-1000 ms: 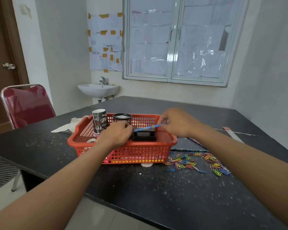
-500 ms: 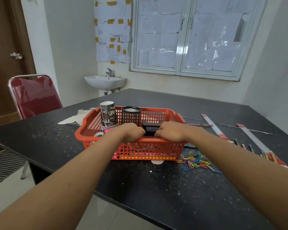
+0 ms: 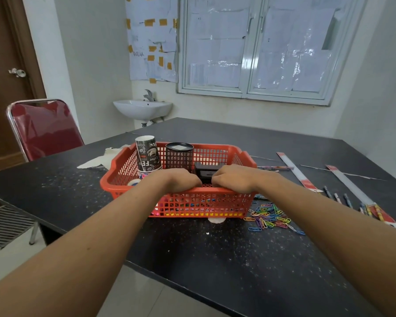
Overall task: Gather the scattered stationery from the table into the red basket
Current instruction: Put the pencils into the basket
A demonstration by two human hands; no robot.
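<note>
The red basket (image 3: 124,167) stands on the black table (image 3: 215,252) in front of me. Inside it are stacked paper coffee cups (image 3: 146,156), a black mesh pen holder (image 3: 179,156), a black box-like item (image 3: 207,171) and a tape roll (image 3: 134,182). My left hand (image 3: 176,180) and my right hand (image 3: 233,179) lie side by side on the basket's near rim, fingers curled over it into the basket; the fingertips are hidden. Colourful paper clips (image 3: 270,217) lie in a heap right of the basket. Two rulers (image 3: 297,172) and several pens (image 3: 336,196) lie further right.
A patterned pencil (image 3: 274,167) lies behind the basket's right corner. A crumpled white sheet (image 3: 101,160) sits left of the basket. A red chair (image 3: 44,129) stands at the table's left side, with a wall sink (image 3: 142,108) beyond. The table's near edge runs diagonally below my forearms.
One second ago my right hand held a blue pen over the basket; the pen is out of sight now. Both hands came down onto the near rim and have stayed there.
</note>
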